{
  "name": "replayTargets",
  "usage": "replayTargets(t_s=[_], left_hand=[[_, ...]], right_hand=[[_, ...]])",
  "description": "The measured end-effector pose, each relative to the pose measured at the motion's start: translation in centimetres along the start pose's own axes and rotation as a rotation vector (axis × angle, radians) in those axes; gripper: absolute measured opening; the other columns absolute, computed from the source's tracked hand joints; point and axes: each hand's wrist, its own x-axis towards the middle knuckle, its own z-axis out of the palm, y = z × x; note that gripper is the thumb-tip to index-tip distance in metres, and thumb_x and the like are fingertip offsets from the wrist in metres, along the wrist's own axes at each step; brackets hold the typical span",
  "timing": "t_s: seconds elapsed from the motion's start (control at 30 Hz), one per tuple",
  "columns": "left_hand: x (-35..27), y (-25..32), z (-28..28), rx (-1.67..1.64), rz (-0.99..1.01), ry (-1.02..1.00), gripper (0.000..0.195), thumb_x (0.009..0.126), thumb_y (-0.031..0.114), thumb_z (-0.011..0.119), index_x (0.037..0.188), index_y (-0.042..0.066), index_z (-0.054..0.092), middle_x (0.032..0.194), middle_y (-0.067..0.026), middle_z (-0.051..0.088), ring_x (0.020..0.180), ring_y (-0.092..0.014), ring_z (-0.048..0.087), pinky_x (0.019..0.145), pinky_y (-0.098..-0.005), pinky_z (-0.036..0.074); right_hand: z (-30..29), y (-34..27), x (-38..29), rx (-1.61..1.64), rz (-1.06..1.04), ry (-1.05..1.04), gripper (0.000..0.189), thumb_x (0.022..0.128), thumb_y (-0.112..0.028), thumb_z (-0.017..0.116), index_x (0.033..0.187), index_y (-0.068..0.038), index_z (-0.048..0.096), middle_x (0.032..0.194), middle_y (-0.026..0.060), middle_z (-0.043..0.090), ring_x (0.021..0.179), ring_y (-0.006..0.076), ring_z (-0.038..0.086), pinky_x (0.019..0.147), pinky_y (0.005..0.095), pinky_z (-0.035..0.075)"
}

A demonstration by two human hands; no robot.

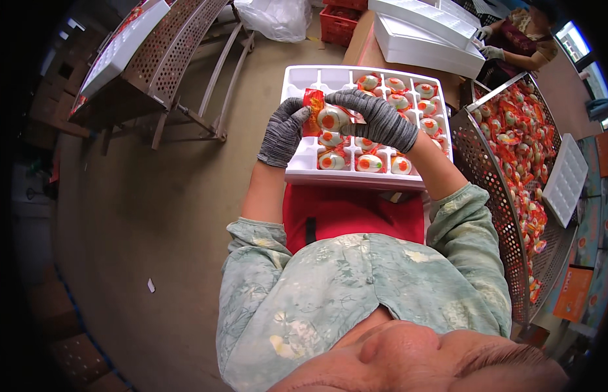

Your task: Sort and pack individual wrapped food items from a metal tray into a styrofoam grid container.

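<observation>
Both my hands wear grey knit gloves and meet over a white foam tray with square compartments. One wrapped egg, in a clear pouch with red and orange print, is held between them. My left hand pinches the red end of its wrapper. Around the egg's right side curve the fingers and thumb of my right hand. Beneath and beyond the hands, wrapped eggs sit in many of the compartments. At the far left corner some compartments hold nothing; others are hidden by my hands.
To the right stands a perforated metal bin heaped with wrapped eggs; a foam tray leans inside. Foam boxes lie on a brown surface ahead, near a gloved co-worker. A perforated metal stand is at left. Red crates stand behind.
</observation>
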Motion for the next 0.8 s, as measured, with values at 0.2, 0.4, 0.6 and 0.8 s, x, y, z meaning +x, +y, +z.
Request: replayTargets(t_s=[0.2,0.4,0.6,0.8], left_hand=[[0.3,-2.0,1.3,0.392,0.05,0.218,0.01,0.088,0.01,0.056,0.096,0.003,0.057,0.088,-0.0045,0.059,0.079,-0.011,0.056,0.071,-0.0237,0.048],[0.2,-3.3,1.9,0.547,0.235,0.259,0.012,0.089,0.011,0.056,0.096,0.001,0.056,0.086,-0.0042,0.059,0.078,-0.011,0.054,0.073,-0.025,0.047],[0.7,-3.7,2.4,0.019,0.069,0.324,0.015,0.086,0.011,0.059,0.097,0.002,0.057,0.088,-0.0043,0.059,0.08,-0.011,0.056,0.074,-0.0249,0.048],[0.7,-3.2,2.8,0.104,0.152,0.51,0.012,0.086,0.011,0.06,0.096,0.005,0.058,0.088,-0.0028,0.058,0.08,-0.012,0.055,0.073,-0.0258,0.048]], right_hand=[[1.9,-0.1,-1.1,-0.102,0.133,-0.094,0.073,0.066,-0.012,0.075,0.13,-0.012,0.04,0.109,0.0159,0.054,0.101,0.034,0.053,0.089,0.0389,0.044],[2.9,-0.3,-1.7,-0.015,0.131,-0.035,0.075,0.065,-0.015,0.078,0.129,-0.007,0.04,0.112,0.017,0.053,0.104,0.032,0.053,0.092,0.0377,0.042],[3.7,-1.4,-1.4,0.212,0.198,0.044,0.076,0.065,-0.021,0.08,0.128,-0.005,0.041,0.118,0.0133,0.051,0.11,0.0234,0.051,0.093,0.0346,0.042],[4.4,-0.6,-1.5,-0.275,0.087,0.142,0.072,0.062,-0.025,0.081,0.122,-0.004,0.047,0.117,0.0152,0.052,0.108,0.0281,0.053,0.091,0.0354,0.044]])
